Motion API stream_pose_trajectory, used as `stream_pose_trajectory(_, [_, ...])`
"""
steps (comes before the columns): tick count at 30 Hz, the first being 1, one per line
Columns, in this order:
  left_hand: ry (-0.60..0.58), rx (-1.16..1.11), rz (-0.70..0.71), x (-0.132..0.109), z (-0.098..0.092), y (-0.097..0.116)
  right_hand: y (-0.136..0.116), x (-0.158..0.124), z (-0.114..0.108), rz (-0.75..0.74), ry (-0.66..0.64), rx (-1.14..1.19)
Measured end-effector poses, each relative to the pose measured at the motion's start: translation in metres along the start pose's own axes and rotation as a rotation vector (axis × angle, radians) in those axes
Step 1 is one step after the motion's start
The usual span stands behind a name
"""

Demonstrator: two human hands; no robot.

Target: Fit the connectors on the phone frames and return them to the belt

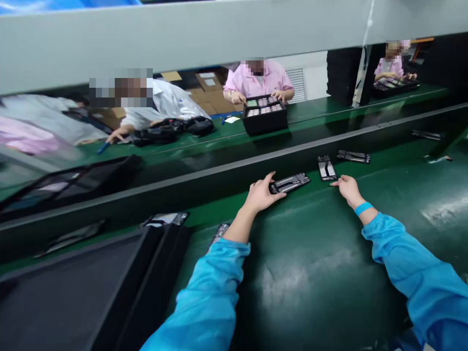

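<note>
My left hand (260,194) has its thumb and fingers around the near left end of an opened phone (290,183), whose dark frame and inner parts face up. To the right, another opened phone (326,168) lies on the green surface with a pale panel and a dark cable showing. The fingers of my right hand (349,190) are closed at its lower right corner. Just behind that hand rests a further opened phone (353,156). Part of one more phone (218,233) shows beside my left forearm.
Black trays (73,292) are stacked at the left front, with a phone (166,219) behind them. A metal rail (219,168) crosses the bench. Beyond it, a person in pink (261,80) holds a filled black box (265,119). A grey beam (219,34) spans overhead.
</note>
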State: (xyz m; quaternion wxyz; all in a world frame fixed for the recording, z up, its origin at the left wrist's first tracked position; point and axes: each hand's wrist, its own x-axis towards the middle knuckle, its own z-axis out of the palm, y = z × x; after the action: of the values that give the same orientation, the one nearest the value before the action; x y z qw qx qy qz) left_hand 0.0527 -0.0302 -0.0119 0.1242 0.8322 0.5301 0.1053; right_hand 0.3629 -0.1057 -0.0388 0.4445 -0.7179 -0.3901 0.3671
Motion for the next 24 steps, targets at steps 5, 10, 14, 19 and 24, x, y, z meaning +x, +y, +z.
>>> stream_pose_trajectory(5, [0.039, 0.22, -0.113, -0.082, -0.006, 0.038, 0.011, -0.013, -0.01, -0.112, 0.098, -0.355])
stream_pose_trajectory(10, [-0.173, 0.185, 0.068, -0.15, 0.01, 0.066, 0.017, -0.072, -0.001, -0.279, -0.13, -0.553])
stream_pose_trajectory(14, [-0.072, 0.016, 0.476, -0.134, 0.025, 0.069, 0.017, -0.106, 0.003, -0.386, -0.292, -0.586])
stream_pose_trajectory(19, [-0.132, -0.1, 0.55, -0.122, 0.037, 0.074, 0.017, -0.122, -0.021, -0.33, -0.338, -0.524])
stream_pose_trajectory(24, [-0.1, -0.098, 0.321, -0.155, 0.042, 0.09, 0.017, -0.163, -0.03, -0.308, -0.47, -0.784])
